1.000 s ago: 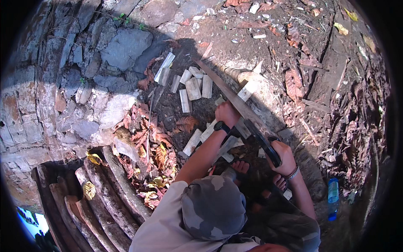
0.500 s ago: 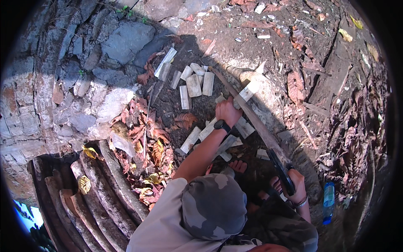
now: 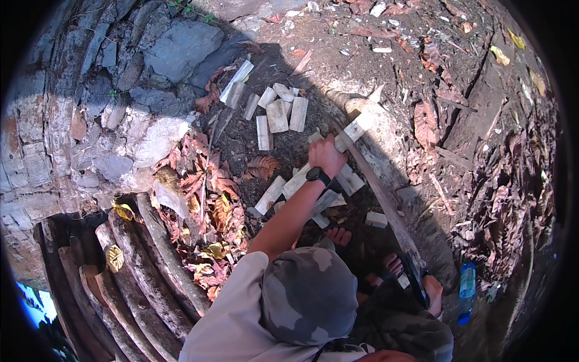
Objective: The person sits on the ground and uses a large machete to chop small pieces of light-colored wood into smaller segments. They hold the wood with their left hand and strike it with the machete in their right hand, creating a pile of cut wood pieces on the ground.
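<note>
Left hand [image 3: 327, 155] closed around a pale split wood piece [image 3: 351, 131], holding it on end against the chopping log [image 3: 380, 123] lying on the dirt; black watch [image 3: 317, 175] on that wrist. Right hand [image 3: 432, 294] low at the person's side, wrapped on the dark handle of a long machete [image 3: 386, 205]; blade runs up-left from the hand, tip near the held piece and the log.

Change from a second ago: right hand was up close to the left, just below it, machete short over the work. Half a second ago it had dropped toward the lower right. Now it sits lower still, well apart from the left hand, near the bare feet [image 3: 386, 265]. Left hand barely moved, same grip on the wood at the log.

Around: cluster of cut wood blocks [image 3: 278, 111] on the ground above-left of the left hand, more split pieces [image 3: 270, 194] scattered under the forearm. Dry brown leaves [image 3: 205, 187] left of them. Stone wall [image 3: 120, 90] upper left, stack of dark logs [image 3: 139, 265] lower left. Blue plastic bottle [image 3: 465, 288] on the ground just right of the right hand. Person wears camo cap [image 3: 309, 295] and light shirt [image 3: 232, 314].
</note>
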A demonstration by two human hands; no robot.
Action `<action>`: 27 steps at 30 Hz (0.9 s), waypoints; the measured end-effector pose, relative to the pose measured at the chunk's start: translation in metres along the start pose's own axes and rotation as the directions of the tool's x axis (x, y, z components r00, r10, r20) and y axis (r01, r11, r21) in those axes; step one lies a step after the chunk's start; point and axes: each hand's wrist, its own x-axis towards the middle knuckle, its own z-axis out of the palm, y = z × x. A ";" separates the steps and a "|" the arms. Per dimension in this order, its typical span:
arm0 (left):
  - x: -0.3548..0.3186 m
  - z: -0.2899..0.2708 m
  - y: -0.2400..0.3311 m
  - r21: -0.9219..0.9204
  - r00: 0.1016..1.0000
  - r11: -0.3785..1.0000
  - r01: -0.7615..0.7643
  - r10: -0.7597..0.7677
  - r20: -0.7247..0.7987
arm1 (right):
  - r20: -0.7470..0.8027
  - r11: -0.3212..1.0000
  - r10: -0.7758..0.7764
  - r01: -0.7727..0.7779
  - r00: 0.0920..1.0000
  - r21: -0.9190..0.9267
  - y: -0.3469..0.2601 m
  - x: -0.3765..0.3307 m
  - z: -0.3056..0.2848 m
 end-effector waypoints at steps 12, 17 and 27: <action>0.004 0.005 -0.005 0.021 0.999 1.000 -0.001 0.001 0.045 | 0.002 0.991 -0.036 0.036 0.999 0.132 -0.018 0.115 0.033; 0.002 0.003 -0.003 -0.001 0.999 1.000 -0.030 0.030 -0.021 | 0.005 0.998 0.030 -0.030 1.000 0.051 -0.006 0.006 0.002; 0.003 0.008 -0.009 0.032 0.994 0.994 -0.108 0.107 0.027 | -0.001 0.986 -0.141 0.141 0.990 0.088 -0.046 0.179 0.053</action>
